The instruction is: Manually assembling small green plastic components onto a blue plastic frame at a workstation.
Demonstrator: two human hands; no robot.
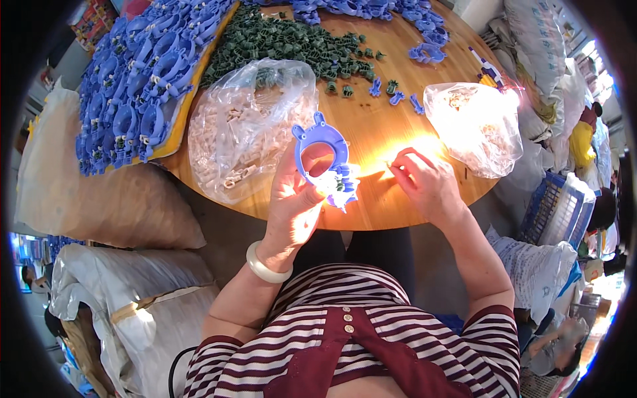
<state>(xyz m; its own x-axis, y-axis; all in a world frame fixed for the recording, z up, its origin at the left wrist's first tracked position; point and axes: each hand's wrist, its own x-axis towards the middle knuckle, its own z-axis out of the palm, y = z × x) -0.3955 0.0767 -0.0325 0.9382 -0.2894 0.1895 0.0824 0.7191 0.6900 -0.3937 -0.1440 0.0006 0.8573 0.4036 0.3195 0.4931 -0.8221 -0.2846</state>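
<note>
Left hand grips blue ring, tabbed end pointing away, long axis leaning slightly left; right hand is half-curled (glare leaves its contents uncertain); sack bears print.

a round, light-brown wooden table shows a glaring patch of sunlight near its front edge. on its left lies a yellow-edged board crowded with blue plastic ring-shaped parts. beside it spreads a heap of small dark-green plastic pieces. nearer, a clear plastic bag holds pale tubular pieces; another see-through plastic bag sits at the right. small loose blue pieces lie between.
</note>
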